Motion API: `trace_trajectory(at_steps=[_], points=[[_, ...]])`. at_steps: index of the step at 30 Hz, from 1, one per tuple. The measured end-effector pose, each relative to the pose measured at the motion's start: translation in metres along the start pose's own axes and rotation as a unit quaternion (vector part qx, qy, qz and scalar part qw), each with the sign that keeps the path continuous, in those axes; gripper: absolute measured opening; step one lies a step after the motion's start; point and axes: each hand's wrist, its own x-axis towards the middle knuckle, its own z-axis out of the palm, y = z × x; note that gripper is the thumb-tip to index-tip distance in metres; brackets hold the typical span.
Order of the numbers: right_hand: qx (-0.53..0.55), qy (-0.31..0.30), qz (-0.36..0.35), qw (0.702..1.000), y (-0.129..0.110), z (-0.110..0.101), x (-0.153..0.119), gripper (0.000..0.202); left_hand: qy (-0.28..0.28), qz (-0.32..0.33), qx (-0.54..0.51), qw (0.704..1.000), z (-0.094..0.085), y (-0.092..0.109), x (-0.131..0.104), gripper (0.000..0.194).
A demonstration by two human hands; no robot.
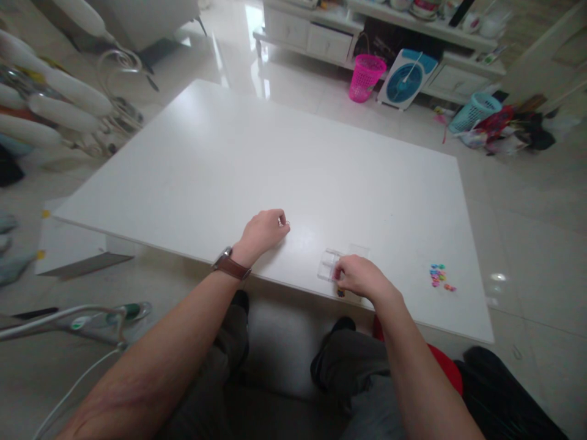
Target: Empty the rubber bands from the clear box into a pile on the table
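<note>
My left hand (265, 231), with a brown-strapped watch (233, 264) at the wrist, is closed in a pinch above the white table (293, 159). A tiny shiny bit shows at its fingertips, too small to name. By the table's near edge, my right hand (364, 276) has its fingers pinched together at a clear plastic box (326, 264) with its lid (360, 250) open. What those fingers hold is hidden. Just under them lies a small dark and yellow piece (340, 293). Farther right is a loose cluster of small colourful pieces (437, 275).
Behind the table, a pink basket (367, 76) and a blue-and-white fan (407, 79) stand on the floor by a low cabinet (330, 43). A light-blue basket (477, 112) is at the far right. A metal-framed chair (68, 91) borders the table's left side.
</note>
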Motion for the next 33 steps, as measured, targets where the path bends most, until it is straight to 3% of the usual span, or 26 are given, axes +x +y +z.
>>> trace_trajectory(at_steps=[15,25,28,30,33], points=[[-0.061,0.045,-0.017,0.997,-0.009,0.000,-0.002,0.014,0.010,0.010,-0.010,1.000,0.003,0.001,-0.001,0.019],[0.101,0.035,-0.049,0.993,0.011,0.004,0.003,0.009,0.021,0.022,-0.023,0.999,0.007,-0.003,0.002,0.017],[0.175,0.067,-0.079,0.979,0.014,0.000,0.001,0.007,0.029,0.045,-0.055,0.997,0.006,-0.001,0.003,0.013],[0.247,0.094,-0.104,0.959,0.011,-0.006,-0.001,0.009,0.008,0.082,-0.114,0.990,0.005,0.003,0.002,0.011],[0.370,0.118,-0.137,0.911,0.003,-0.014,-0.005,0.018,-0.118,0.155,-0.263,0.945,0.005,0.014,-0.003,0.014]])
